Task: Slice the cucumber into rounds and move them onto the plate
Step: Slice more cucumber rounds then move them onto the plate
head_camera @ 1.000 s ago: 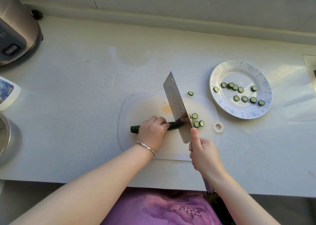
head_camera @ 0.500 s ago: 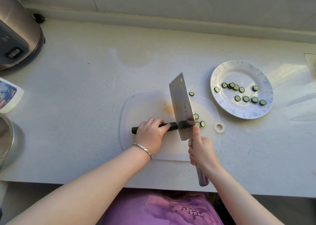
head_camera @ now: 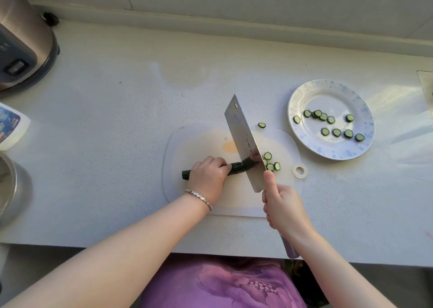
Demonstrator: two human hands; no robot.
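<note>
A dark green cucumber (head_camera: 236, 168) lies across the white cutting board (head_camera: 201, 143). My left hand (head_camera: 207, 176) grips it, and its left end sticks out past my fingers. My right hand (head_camera: 284, 208) holds the handle of a steel cleaver (head_camera: 243, 141), thumb along the blade's spine. The blade stands on the cucumber's right end. Several cut rounds (head_camera: 271, 163) lie just right of the blade, and one round (head_camera: 261, 125) sits at the board's far edge. The blue-speckled white plate (head_camera: 302, 97) at the right holds several rounds.
A steel appliance (head_camera: 21, 45) stands at the back left. At the left edge are a white packet (head_camera: 11, 126) and a metal pot (head_camera: 9, 188). A small tape ring (head_camera: 300, 170) lies right of the board. The counter's front edge runs under my forearms.
The cleaver has tilted and shifted a little as it works through the cucumber's right end. My left hand stays on the cucumber. The view has shifted slightly.
</note>
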